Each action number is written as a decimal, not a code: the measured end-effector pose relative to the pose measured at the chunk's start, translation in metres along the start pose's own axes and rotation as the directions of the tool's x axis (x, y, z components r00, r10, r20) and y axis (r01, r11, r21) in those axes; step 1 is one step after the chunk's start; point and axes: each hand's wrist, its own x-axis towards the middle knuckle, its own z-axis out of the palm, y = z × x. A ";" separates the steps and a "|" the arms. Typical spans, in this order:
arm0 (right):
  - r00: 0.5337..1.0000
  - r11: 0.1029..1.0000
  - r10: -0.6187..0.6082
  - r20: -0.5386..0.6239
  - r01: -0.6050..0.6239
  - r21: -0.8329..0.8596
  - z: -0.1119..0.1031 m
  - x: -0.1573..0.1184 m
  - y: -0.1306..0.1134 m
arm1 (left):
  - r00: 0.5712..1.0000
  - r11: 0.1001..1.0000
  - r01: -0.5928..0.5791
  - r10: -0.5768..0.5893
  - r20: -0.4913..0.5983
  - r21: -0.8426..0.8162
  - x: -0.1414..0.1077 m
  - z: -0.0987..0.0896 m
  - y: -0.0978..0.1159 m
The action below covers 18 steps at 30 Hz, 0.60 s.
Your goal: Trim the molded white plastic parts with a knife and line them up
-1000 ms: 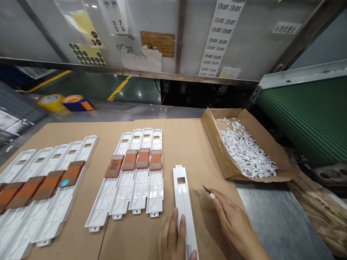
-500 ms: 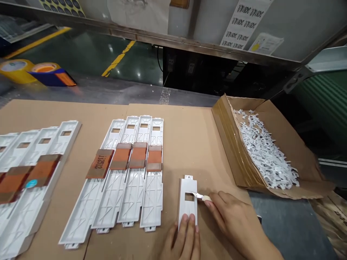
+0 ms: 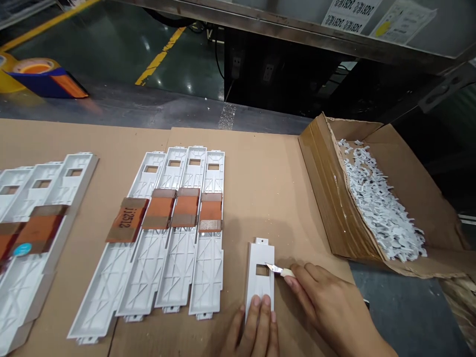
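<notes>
A short-looking white plastic part [image 3: 261, 255] lies on the cardboard, with a rectangular window near its far end and a small holed tab at the tip. My left hand [image 3: 255, 329] grips its near end, fingertips on top and along the edges, hiding the rest of it. In my right hand [image 3: 327, 300] is a craft knife [image 3: 287, 272] with a pale handle, fingers closed around it. Its blade points left and its tip is at the window's upper right edge. I cannot tell whether the blade is cutting.
Several white plastic trays [image 3: 206, 277] lie side by side at left, crossed by orange-brown blocks [image 3: 185, 207]. At right stands an open cardboard box [image 3: 320, 183] of small white plastic pieces [image 3: 383, 203]. A tape roll [image 3: 48, 77] sits at far left. A metal shelf edge [image 3: 260, 29] crosses above.
The camera view has shifted, so the scene sits a little higher and more spread out. The blade stays at the window's upper right edge, and both hands keep their hold.
</notes>
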 end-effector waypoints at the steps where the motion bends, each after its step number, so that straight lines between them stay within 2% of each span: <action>1: 1.000 1.000 -0.001 -0.004 0.001 -0.003 0.000 0.000 0.000 | 1.000 1.000 0.008 -0.008 0.005 -0.001 0.000 0.000 0.001; 5: 1.000 1.000 -0.007 -0.011 0.007 -0.017 0.001 0.001 0.000 | 0.996 1.000 0.017 -0.017 -0.086 0.001 -0.002 0.001 0.002; 10: 1.000 1.000 -0.015 0.008 0.016 -0.019 0.002 0.001 0.000 | 0.998 1.000 -0.028 0.028 0.055 0.013 -0.002 -0.002 0.000; 14: 1.000 1.000 -0.016 0.022 0.017 -0.018 0.003 0.002 0.000 | 0.998 1.000 0.021 -0.021 -0.055 0.006 0.001 -0.002 0.001; 18: 0.999 1.000 -0.004 0.049 0.005 -0.024 0.002 0.003 0.001 | 0.998 1.000 0.010 -0.011 0.055 0.013 0.002 -0.004 0.001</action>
